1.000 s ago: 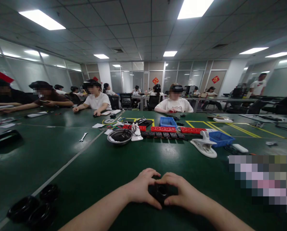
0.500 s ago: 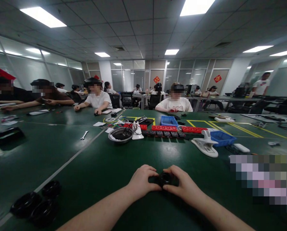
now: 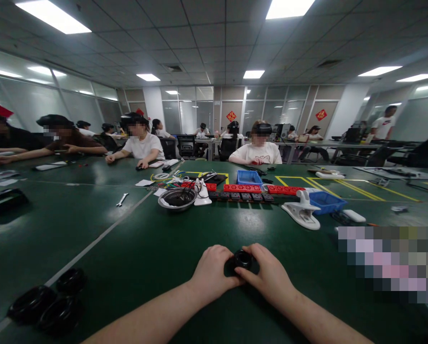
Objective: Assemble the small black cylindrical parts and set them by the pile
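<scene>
both hands, left hand [image 3: 212,272] and right hand [image 3: 267,274], clasp one black ring part [image 3: 243,259]; three black rings [image 3: 43,303] far left of it lie untouched.

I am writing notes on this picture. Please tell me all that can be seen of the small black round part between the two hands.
The small black round part is ring-shaped, with a raised glossy rim around a dark hollow centre; it looks like plastic or rubber. It sits low over the green table, opening facing up. The left hand and right hand grip its sides, covering its lower half.
</scene>
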Available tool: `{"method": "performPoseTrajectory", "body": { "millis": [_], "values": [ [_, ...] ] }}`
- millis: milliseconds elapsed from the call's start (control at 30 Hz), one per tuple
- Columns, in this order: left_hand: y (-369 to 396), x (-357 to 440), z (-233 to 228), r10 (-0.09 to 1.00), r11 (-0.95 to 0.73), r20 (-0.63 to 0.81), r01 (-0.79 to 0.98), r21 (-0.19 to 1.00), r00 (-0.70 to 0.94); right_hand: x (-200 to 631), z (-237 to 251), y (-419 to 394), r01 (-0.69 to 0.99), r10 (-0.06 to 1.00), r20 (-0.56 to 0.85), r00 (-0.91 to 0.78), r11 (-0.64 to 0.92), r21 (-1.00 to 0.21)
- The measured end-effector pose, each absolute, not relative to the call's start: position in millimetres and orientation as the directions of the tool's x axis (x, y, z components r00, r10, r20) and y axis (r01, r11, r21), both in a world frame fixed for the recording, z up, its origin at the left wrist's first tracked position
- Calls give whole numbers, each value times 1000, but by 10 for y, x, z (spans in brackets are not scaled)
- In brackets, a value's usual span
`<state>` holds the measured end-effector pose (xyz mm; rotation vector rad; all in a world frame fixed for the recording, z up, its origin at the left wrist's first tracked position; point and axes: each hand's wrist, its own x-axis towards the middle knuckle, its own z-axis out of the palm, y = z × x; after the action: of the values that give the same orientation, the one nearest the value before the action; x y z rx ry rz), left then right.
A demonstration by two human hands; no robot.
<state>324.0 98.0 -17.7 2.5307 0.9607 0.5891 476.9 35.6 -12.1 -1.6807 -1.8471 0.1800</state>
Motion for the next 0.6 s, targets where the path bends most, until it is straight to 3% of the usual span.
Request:
{"method": "performPoseTrajectory", "body": {
  "millis": [300,467,600],
  "values": [
    [968,3270,-180,701,-700,284,557,447,654,4712,-105,355,817,948,319,-8,190,-545],
    [1121,3160,-153,516,-789,248,341,512,820,4815,28,347,712,949,228,-218,314,-628],
    [1223,3069,-140,360,-811,120,247,530,925,4850,139,322,602,900,158,-405,393,-695]
  ]
}}
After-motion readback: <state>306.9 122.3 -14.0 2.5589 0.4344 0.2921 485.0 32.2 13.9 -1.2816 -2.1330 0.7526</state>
